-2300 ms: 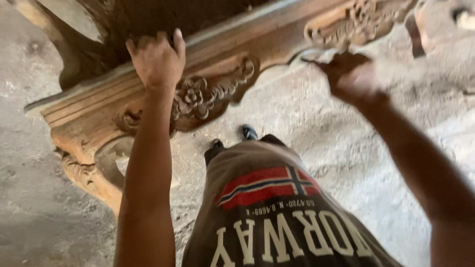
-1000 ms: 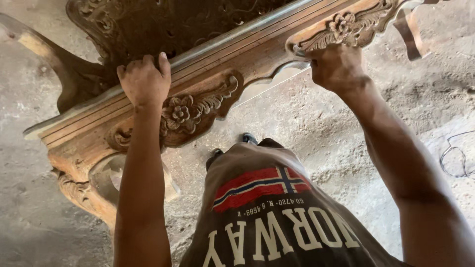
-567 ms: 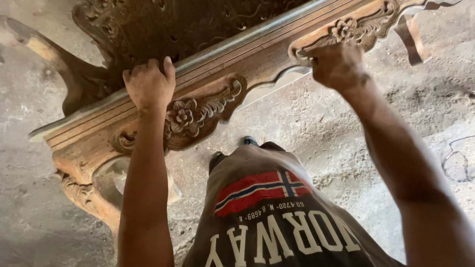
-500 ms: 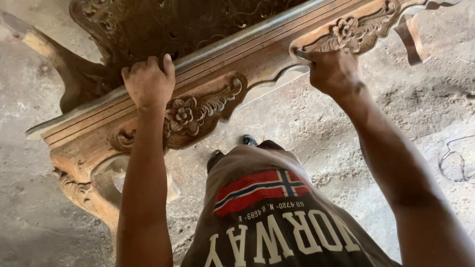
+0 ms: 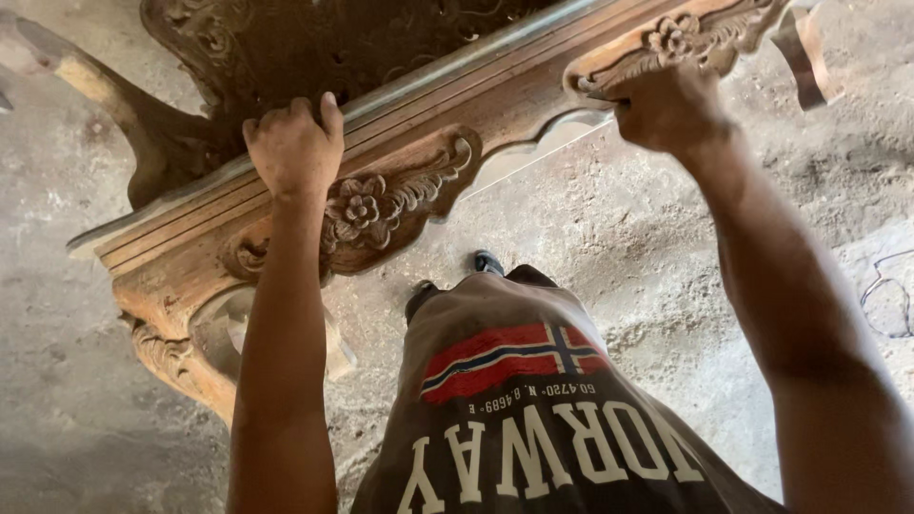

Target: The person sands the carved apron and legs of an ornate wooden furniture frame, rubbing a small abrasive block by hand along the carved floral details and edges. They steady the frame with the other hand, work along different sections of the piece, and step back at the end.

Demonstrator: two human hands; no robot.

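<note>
Left hand (image 5: 293,148) clamped over the top rail of the carved wooden furniture frame (image 5: 495,100), above its flower carving (image 5: 360,207). Right hand (image 5: 666,105), closed on the frame's carved apron, has slid slightly along it since half a second ago; frame stands tilted on the dusty floor (image 5: 609,228), both grips firm

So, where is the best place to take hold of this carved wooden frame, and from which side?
Probably the straight moulded rail along the near edge, taken from the person's side. It is long and plain, so fingers can hook over it, as the left hand does. The floral carving below looks thin and fragile; the right hand grips beside one.
</note>
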